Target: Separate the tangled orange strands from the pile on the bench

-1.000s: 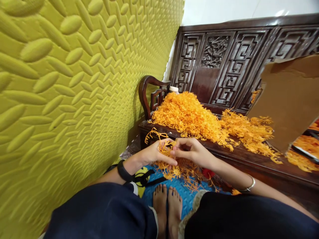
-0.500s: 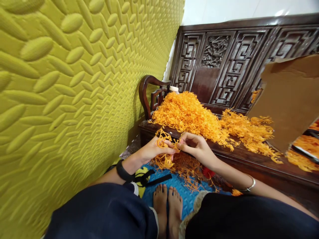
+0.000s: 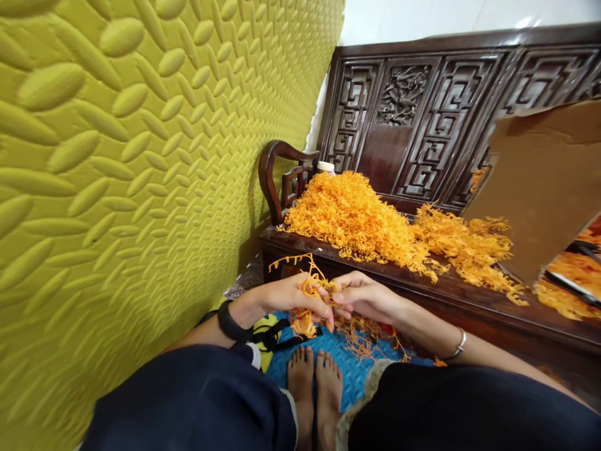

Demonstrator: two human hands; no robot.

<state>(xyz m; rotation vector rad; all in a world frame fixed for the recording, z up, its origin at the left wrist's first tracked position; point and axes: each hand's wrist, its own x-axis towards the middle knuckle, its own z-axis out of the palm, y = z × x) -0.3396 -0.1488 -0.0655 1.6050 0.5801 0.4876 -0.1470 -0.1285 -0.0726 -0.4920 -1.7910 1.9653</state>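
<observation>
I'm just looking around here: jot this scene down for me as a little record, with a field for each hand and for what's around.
Left hand: holds orange strands; black band on wrist
Right hand: fingertips at the same strands; silver bangle on wrist
Bench: dark carved wood, bearing a large orange pile and a smaller one to its right
Jar: white lid, partly hidden behind the large pile
Cardboard: brown, at far right
Wall: yellow, textured
Floor: blue mat under bare feet
</observation>
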